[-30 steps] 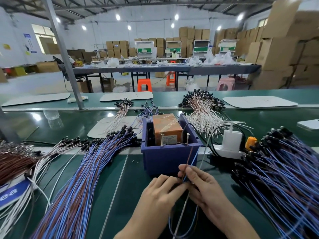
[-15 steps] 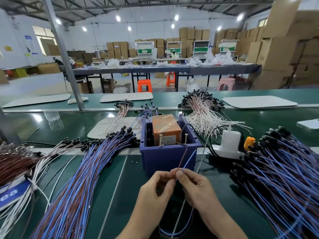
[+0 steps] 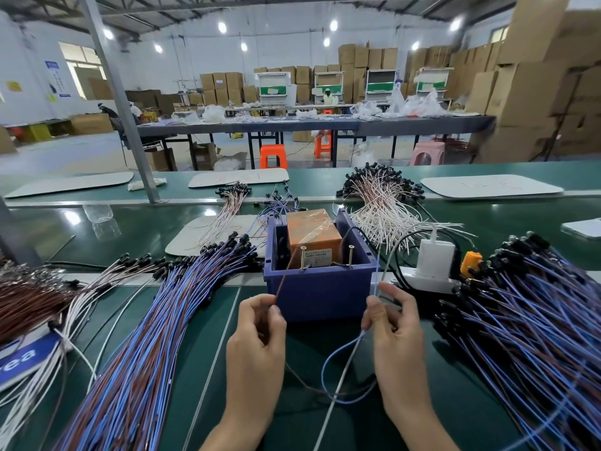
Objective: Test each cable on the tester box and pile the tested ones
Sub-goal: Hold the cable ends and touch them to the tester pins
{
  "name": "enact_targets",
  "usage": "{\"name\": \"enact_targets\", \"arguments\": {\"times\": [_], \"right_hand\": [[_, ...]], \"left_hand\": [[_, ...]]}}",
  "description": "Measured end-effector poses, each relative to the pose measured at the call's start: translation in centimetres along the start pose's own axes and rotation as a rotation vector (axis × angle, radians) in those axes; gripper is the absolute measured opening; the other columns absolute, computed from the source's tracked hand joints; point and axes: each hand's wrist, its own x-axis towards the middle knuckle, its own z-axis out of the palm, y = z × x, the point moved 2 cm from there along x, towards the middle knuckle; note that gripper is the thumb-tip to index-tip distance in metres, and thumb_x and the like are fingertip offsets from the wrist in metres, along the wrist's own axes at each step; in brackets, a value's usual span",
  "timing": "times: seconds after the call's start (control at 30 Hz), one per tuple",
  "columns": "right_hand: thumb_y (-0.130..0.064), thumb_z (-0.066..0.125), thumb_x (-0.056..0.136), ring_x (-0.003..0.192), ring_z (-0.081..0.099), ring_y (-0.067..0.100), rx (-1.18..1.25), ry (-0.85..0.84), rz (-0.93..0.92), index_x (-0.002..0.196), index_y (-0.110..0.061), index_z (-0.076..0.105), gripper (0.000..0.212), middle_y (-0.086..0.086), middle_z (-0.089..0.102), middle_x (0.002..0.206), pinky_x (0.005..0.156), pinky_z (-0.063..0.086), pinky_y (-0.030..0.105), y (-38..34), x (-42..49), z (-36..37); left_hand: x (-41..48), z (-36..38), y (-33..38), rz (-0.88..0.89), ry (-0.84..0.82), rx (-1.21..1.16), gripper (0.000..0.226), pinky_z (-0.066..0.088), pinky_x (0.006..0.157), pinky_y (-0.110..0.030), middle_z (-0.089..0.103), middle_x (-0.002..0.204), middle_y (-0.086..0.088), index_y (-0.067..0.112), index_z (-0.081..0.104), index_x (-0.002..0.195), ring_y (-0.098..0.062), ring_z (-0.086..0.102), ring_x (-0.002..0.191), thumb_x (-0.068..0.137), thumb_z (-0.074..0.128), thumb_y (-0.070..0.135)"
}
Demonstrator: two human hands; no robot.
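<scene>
Person's got one cable going: left hand (image 3: 257, 340) pinches the brown lead (image 3: 287, 275), tip up near the left screw (image 3: 303, 257) on the purple tester box (image 3: 318, 297). Right hand (image 3: 396, 327) pinches the blue lead (image 3: 377, 278) by the box's right corner. Big cable piles lie to the left (image 3: 146, 336) and right (image 3: 536, 320).

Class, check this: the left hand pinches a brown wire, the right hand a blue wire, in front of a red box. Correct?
The box is blue, not red, as the head view shows. The left hand pinches the brown wire, the right hand the blue wire.
</scene>
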Motion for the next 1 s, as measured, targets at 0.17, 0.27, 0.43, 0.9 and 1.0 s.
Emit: {"name": "enact_targets", "arguments": {"times": [0.17, 0.27, 0.43, 0.9, 1.0], "right_hand": [[-0.037, 0.057, 0.099, 0.064, 0.059, 0.005, -0.038, 0.068, -0.059, 0.098, -0.039, 0.06, 0.004, -0.004, 0.066, 0.073, 0.062, 0.048, 0.014, 0.36, 0.23, -0.06], [-0.031, 0.059, 0.099, 0.065, 0.062, 0.005, -0.069, 0.063, -0.077, 0.094, -0.038, 0.062, 0.009, -0.004, 0.067, 0.075, 0.063, 0.049, 0.014, 0.51, 0.33, -0.01], [-0.031, 0.06, 0.098, 0.065, 0.062, 0.005, -0.084, 0.054, -0.093, 0.092, -0.043, 0.062, 0.013, -0.006, 0.068, 0.076, 0.061, 0.049, 0.014, 0.41, 0.26, 0.09], [-0.035, 0.061, 0.097, 0.065, 0.062, 0.007, -0.107, 0.034, -0.092, 0.092, -0.043, 0.062, 0.009, -0.006, 0.068, 0.076, 0.06, 0.051, 0.017, 0.65, 0.2, 0.06], [-0.037, 0.061, 0.096, 0.066, 0.062, 0.009, -0.114, 0.032, -0.094, 0.092, -0.044, 0.062, 0.008, -0.005, 0.067, 0.076, 0.061, 0.052, 0.019, 0.69, 0.22, 0.09]], "left_hand": [[-0.13, 0.05, -0.09, 0.0, -0.002, 0.026, 0.018, 0.04, 0.049, -0.015, 0.062, 0.071, 0.012, 0.047, 0.054, 0.099, -0.007, 0.052, 0.055, 0.098, 0.055, 0.029], [-0.15, 0.11, -0.22, -0.008, 0.005, 0.036, 0.019, 0.04, 0.049, -0.014, 0.062, 0.071, 0.012, 0.047, 0.054, 0.098, -0.007, 0.053, 0.055, 0.097, 0.055, 0.028], [-0.1, 0.07, -0.71, -0.029, 0.018, 0.052, 0.013, 0.041, 0.046, -0.024, 0.063, 0.07, 0.007, 0.043, 0.053, 0.097, -0.008, 0.049, 0.051, 0.095, 0.055, 0.03], [-0.13, 0.14, -0.54, -0.052, -0.005, 0.049, 0.023, 0.038, 0.043, -0.021, 0.064, 0.07, 0.003, 0.044, 0.053, 0.094, -0.006, 0.048, 0.049, 0.096, 0.058, 0.021], [-0.11, 0.12, -0.52, -0.046, -0.001, 0.06, 0.022, 0.04, 0.045, -0.019, 0.065, 0.071, 0.005, 0.045, 0.053, 0.094, -0.007, 0.051, 0.052, 0.094, 0.058, 0.024]]}}
